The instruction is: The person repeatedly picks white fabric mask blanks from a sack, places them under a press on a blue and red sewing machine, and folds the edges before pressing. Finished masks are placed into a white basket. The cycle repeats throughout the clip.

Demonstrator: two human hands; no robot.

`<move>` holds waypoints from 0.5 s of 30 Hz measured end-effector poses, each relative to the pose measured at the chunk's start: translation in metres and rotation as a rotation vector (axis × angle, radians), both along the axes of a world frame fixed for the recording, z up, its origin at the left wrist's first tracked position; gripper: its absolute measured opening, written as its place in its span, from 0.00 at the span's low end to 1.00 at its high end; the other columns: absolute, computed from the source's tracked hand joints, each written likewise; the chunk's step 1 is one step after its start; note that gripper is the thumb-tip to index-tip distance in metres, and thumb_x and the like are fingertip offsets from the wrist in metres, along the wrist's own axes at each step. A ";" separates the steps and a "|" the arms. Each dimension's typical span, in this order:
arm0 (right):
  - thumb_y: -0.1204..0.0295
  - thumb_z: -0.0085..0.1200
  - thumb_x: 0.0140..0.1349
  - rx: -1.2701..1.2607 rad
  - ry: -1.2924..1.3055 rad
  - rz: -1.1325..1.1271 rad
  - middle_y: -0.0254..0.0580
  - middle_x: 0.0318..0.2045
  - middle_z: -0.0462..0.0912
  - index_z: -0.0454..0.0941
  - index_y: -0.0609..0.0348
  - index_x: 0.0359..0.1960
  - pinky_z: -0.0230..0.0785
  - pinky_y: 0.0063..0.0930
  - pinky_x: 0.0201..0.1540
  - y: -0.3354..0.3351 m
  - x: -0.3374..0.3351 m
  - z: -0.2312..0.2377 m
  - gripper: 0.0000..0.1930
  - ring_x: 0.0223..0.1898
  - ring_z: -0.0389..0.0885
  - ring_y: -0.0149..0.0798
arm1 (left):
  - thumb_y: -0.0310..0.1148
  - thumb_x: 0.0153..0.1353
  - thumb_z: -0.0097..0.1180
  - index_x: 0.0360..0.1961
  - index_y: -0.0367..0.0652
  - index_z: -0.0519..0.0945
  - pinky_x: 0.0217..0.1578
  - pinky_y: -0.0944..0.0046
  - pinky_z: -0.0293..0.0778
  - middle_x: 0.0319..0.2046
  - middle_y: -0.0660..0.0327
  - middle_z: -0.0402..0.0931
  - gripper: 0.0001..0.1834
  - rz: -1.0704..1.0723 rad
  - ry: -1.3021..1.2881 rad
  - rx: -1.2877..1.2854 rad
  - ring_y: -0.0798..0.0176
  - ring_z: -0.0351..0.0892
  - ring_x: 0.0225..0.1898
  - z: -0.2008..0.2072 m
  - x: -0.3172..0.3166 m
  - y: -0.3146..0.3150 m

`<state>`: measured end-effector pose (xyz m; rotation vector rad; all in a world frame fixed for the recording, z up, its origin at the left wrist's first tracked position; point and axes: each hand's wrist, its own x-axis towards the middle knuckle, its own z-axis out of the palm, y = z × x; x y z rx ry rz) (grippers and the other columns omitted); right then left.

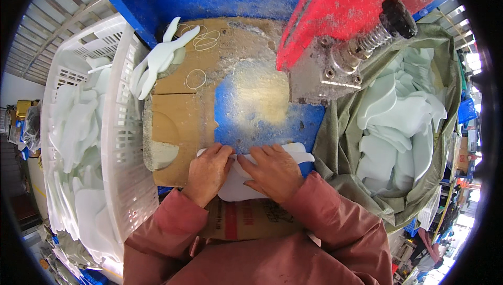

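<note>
Pieces (pixel 240 191), white and flat, lie at the near edge of the bench (pixel 309 122), beneath the left hand (pixel 209 172) and the right hand (pixel 275 170). I see both hands half curled and touching them, though from here I cannot tell whether they grip. Far left, rubber bands (pixel 207 40) lie on cardboard (pixel 183 108). A crate (pixel 111 122) stands left, a sack (pixel 343 127) right, both holding similar shapes (pixel 398 114).

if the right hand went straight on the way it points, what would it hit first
The right hand points up and left, so likely the left hand first, though depth between them is unclear.
</note>
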<state>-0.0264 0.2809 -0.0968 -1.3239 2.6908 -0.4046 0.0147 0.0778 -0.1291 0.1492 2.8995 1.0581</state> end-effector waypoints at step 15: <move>0.80 0.64 0.62 -0.553 -0.405 -0.596 0.47 0.41 0.83 0.86 0.62 0.42 0.77 0.35 0.44 0.068 0.007 -0.016 0.07 0.42 0.85 0.46 | 0.27 0.60 0.65 0.37 0.45 0.84 0.35 0.49 0.80 0.35 0.58 0.80 0.04 0.078 0.024 -0.080 0.47 0.82 0.36 -0.003 0.010 0.009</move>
